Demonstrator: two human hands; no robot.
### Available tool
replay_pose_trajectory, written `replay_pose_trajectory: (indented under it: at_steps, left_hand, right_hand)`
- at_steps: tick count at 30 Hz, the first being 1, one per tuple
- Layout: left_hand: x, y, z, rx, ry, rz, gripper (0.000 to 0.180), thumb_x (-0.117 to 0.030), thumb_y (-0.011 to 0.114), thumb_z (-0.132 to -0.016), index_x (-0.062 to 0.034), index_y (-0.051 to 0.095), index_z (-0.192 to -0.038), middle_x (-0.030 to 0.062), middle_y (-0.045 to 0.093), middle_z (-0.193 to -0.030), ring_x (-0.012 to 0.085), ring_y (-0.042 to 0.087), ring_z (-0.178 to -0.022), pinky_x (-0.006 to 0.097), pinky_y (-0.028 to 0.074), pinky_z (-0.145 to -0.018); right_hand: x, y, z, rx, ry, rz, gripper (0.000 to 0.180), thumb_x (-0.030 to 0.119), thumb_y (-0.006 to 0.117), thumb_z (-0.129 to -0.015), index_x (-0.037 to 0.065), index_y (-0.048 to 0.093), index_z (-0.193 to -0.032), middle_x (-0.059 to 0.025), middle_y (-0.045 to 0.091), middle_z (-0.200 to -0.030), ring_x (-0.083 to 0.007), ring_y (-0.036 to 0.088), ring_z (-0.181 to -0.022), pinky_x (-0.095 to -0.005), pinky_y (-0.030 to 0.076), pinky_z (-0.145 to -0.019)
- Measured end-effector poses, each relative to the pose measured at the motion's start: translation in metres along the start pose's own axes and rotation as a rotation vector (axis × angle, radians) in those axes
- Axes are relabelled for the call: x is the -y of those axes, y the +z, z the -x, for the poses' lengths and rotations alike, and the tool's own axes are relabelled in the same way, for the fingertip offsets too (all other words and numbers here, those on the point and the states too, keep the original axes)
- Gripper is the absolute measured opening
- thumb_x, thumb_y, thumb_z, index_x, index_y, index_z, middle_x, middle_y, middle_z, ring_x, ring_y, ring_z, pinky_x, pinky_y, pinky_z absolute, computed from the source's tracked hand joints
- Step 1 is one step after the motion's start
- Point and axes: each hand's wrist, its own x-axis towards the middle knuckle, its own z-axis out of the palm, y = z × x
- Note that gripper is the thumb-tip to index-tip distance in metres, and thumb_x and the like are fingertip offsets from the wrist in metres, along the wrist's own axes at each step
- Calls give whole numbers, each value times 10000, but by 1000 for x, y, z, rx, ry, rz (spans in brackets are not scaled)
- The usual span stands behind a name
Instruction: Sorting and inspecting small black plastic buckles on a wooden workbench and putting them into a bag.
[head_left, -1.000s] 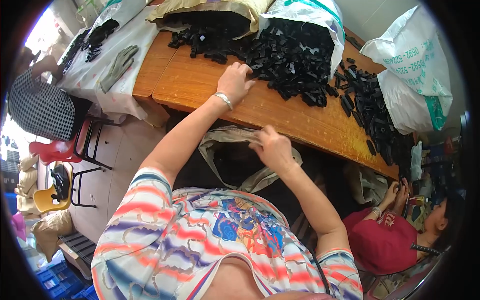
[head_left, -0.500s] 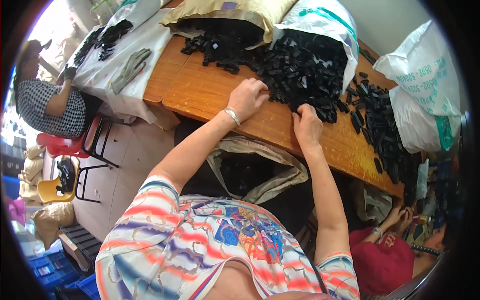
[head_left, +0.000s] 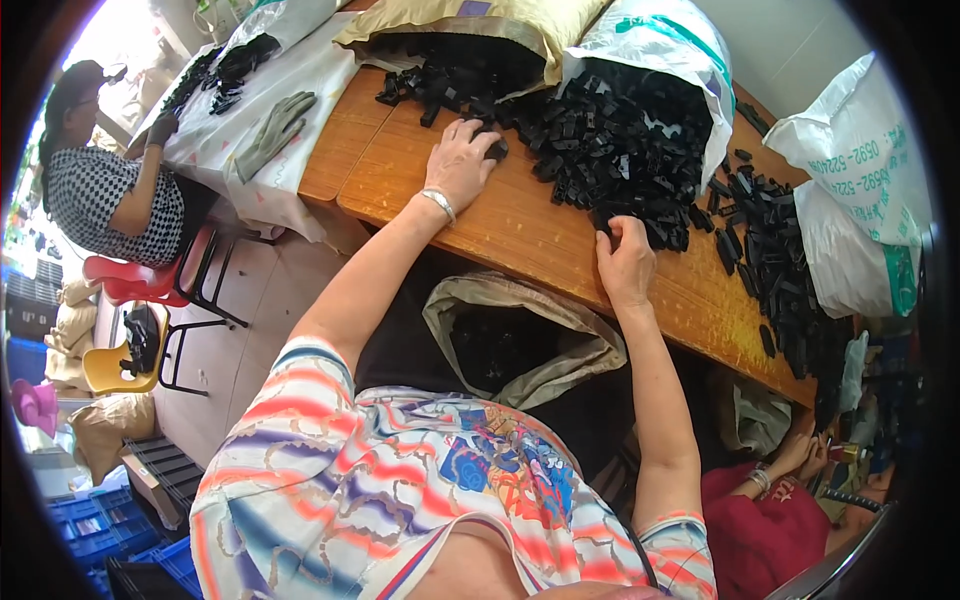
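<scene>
Small black plastic parts (head_left: 625, 150) spill in a heap from a white sack (head_left: 712, 60) onto the wooden table. My left hand (head_left: 460, 165), with a bracelet at its wrist, lies over the table below the yellow sack (head_left: 450, 28). Its fingers and thumb curl round a black part (head_left: 497, 148). At the near edge of the heap is my right hand (head_left: 627, 262), thumb and fingers pinched together at a small dark part whose shape is partly lost against the heap. Below the table edge, an open beige sack (head_left: 590, 352) with dark contents sits at my lap.
More black parts (head_left: 770, 240) lie along the right of the table (head_left: 385, 190), beside another white sack (head_left: 850, 240). A grey glove (head_left: 272, 135) rests on the cloth-covered table at left, where a person (head_left: 110, 195) sits. Another person in red (head_left: 765, 530) works at lower right.
My left hand has shifted left, away from the main heap, and now has a black part in its fingers. My right hand stays at the heap's near edge. The view has shifted slightly.
</scene>
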Motion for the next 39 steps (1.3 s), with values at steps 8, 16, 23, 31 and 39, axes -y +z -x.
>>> replay_pose_trajectory:
  at_steps: [8, 16, 23, 31, 39]
  left_hand:
    - [-30, -16, 26, 35, 134, 154, 307, -60, 727, -786, -105, 685, -1087, 109, 597, -1257, 348, 498, -1247, 404, 456, -1037]
    - [-37, -19, 34, 36, 164, 170, 200, -77, 742, -777, -61, 666, -962, 117, 558, -1322, 336, 466, -1292, 400, 448, -1039]
    - [-58, -37, 39, 21, 248, 156, 128, -94, 756, -751, -48, 673, -837, 109, 599, -1256, 335, 483, -1245, 403, 447, -992]
    - [-66, -31, 53, 183, 252, 309, 117, -52, 709, -782, -39, 640, -875, 90, 619, -925, 297, 565, -904, 378, 490, -818]
    - [-72, -40, 53, 325, 187, 430, 340, -60, 745, -747, -43, 597, -1053, 103, 607, -972, 305, 555, -967, 388, 482, -868]
  right_hand:
    - [13, -13, 6, 161, -59, 23, 229, 59, 713, -808, 47, 640, -1025, -83, 599, -934, -259, 653, -772, -371, 520, -671]
    - [28, -14, 7, 237, -54, 28, 200, 99, 712, -793, 71, 631, -973, -95, 611, -966, -327, 634, -867, -419, 517, -714]
    - [30, -18, 7, 277, -67, 50, 209, 94, 718, -784, 64, 628, -970, -100, 622, -960, -330, 642, -874, -418, 526, -731]
    - [42, -12, 1, 332, -96, 92, 218, 110, 725, -792, 70, 658, -996, -111, 624, -957, -332, 650, -868, -423, 533, -737]
    - [39, -15, -3, 252, 31, -152, 181, 113, 740, -794, 57, 699, -961, -92, 646, -896, -277, 665, -780, -381, 529, -692]
